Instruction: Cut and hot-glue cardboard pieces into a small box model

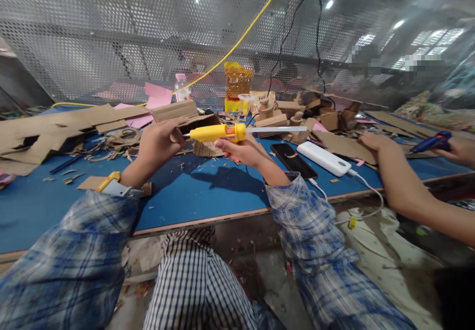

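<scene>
My right hand [243, 151] is closed around a yellow hot glue gun [213, 132], held level above the blue table [230, 196]. A long whitish glue stick [278, 129] sticks out of its back end, to the right. The nozzle points left, close to my left hand [159, 142]. My left hand grips a folded piece of brown cardboard [176, 111] by its near left side. From here I cannot tell whether the nozzle touches the cardboard. Paper scraps and cardboard bits lie under and around both hands.
At right, another person's hand [371, 142] rests on cardboard; a further hand holds a blue glue gun [432, 142]. A black phone [293, 160] and a white power bank [323, 158] with a cable lie right of me. Behind stand a bottle [181, 87] and cardboard piles [55, 124].
</scene>
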Motion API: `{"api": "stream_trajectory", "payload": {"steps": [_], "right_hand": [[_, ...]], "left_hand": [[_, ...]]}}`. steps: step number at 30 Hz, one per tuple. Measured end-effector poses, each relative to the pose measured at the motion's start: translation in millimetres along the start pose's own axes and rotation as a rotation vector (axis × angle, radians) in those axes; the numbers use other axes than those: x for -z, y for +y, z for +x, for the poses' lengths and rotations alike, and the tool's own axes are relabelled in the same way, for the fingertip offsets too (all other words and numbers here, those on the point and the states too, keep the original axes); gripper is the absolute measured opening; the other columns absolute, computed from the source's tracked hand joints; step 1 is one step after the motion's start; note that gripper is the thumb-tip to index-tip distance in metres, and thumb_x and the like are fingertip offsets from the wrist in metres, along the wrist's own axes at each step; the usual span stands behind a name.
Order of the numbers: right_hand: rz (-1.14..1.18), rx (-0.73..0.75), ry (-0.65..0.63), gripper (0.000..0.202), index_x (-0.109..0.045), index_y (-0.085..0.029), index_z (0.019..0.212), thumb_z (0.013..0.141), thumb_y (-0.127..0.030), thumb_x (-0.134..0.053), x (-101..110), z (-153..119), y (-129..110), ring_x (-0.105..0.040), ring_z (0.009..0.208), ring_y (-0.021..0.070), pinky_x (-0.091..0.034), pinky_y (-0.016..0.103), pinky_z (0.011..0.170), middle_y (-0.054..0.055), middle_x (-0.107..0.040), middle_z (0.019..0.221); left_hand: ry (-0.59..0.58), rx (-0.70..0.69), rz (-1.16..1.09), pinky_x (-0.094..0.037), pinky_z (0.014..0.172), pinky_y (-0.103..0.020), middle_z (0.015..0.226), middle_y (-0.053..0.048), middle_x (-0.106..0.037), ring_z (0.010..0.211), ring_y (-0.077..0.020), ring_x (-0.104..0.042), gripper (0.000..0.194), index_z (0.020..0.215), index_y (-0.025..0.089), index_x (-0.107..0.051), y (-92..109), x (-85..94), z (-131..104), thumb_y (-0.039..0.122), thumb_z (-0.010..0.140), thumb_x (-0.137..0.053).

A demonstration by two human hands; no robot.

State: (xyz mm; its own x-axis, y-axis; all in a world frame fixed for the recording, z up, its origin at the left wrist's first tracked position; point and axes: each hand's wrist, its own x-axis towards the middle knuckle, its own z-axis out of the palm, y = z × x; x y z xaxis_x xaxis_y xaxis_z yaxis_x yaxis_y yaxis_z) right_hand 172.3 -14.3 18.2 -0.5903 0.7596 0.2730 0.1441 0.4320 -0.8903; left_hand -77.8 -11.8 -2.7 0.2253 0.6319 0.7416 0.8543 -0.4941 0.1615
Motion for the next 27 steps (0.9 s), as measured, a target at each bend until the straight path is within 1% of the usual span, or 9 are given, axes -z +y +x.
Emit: {"api": "stream_trajectory", "payload": {"steps": [4, 8, 13, 16, 21, 24, 27], "right_hand": [[0.019, -0.015, 0.033, 0.040, -0.067, -0.016, 0.096, 0.084, -0.054, -0.074, 1.8, -0.8, 2.5, -0.040, 0.050, 0.0074, -0.032, 0.020, 0.039, -0.004, -0.049, 0.059], [0.030, -0.006, 0.036, 0.041, -0.066, -0.016, 0.094, 0.083, -0.055, -0.074, 2.9, -0.2, 5.0, -0.039, 0.048, 0.0069, -0.031, 0.020, 0.039, -0.005, -0.048, 0.057], [0.017, -0.013, 0.009, 0.040, -0.065, -0.016, 0.091, 0.084, -0.055, -0.073, 2.6, 0.7, 4.6, -0.037, 0.049, 0.0072, -0.030, 0.021, 0.040, -0.005, -0.045, 0.058], [-0.006, -0.013, 0.001, 0.040, -0.064, -0.016, 0.089, 0.086, -0.055, -0.072, 2.8, 0.1, 3.7, -0.036, 0.050, 0.0075, -0.029, 0.021, 0.041, -0.005, -0.043, 0.058], [-0.011, -0.003, 0.004, 0.037, -0.064, -0.018, 0.084, 0.086, -0.054, -0.072, 3.0, -0.2, 2.2, -0.036, 0.049, 0.0076, -0.028, 0.021, 0.040, -0.005, -0.043, 0.057], [0.002, 0.011, -0.020, 0.036, -0.064, -0.018, 0.083, 0.085, -0.052, -0.073, 2.8, 0.9, 1.7, -0.034, 0.047, 0.0072, -0.026, 0.021, 0.039, -0.006, -0.042, 0.055], [0.014, 0.014, -0.031, 0.035, -0.063, -0.017, 0.082, 0.086, -0.050, -0.072, 2.8, 1.5, 1.5, -0.033, 0.045, 0.0063, -0.025, 0.020, 0.039, -0.007, -0.042, 0.054]], "left_hand": [[-0.005, 0.028, 0.003, -0.057, 0.086, -0.040, 0.083, -0.002, -0.078, 0.088, -0.0278, -0.075, 0.045, 0.124, 0.025, -0.069, -3.3, -1.2, -0.5, 0.031, 0.080, -0.073], [-0.004, 0.059, -0.007, -0.056, 0.088, -0.041, 0.084, -0.003, -0.078, 0.091, -0.0287, -0.075, 0.046, 0.124, 0.025, -0.069, -4.1, -1.5, -0.3, 0.030, 0.078, -0.074], [-0.004, 0.068, 0.014, -0.057, 0.083, -0.037, 0.086, -0.003, -0.079, 0.085, -0.0257, -0.074, 0.049, 0.124, 0.022, -0.070, -1.3, 0.4, 1.3, 0.029, 0.076, -0.074], [0.009, 0.061, 0.014, -0.057, 0.082, -0.036, 0.089, -0.005, -0.080, 0.086, -0.0251, -0.074, 0.050, 0.123, 0.020, -0.071, -1.2, 0.5, 1.8, 0.027, 0.074, -0.075], [0.032, 0.055, 0.028, -0.057, 0.082, -0.035, 0.091, -0.005, -0.080, 0.088, -0.0248, -0.075, 0.050, 0.122, 0.022, -0.071, -3.2, 1.2, 2.0, 0.023, 0.072, -0.074], [0.039, 0.048, 0.040, -0.057, 0.079, -0.034, 0.090, -0.005, -0.080, 0.085, -0.0249, -0.075, 0.050, 0.122, 0.020, -0.071, -4.5, 1.6, 1.3, 0.022, 0.072, -0.072], [0.045, 0.038, 0.035, -0.057, 0.076, -0.034, 0.084, -0.006, -0.079, 0.080, -0.0251, -0.075, 0.050, 0.123, 0.018, -0.071, -5.0, 1.6, 0.2, 0.022, 0.073, -0.071]]}}
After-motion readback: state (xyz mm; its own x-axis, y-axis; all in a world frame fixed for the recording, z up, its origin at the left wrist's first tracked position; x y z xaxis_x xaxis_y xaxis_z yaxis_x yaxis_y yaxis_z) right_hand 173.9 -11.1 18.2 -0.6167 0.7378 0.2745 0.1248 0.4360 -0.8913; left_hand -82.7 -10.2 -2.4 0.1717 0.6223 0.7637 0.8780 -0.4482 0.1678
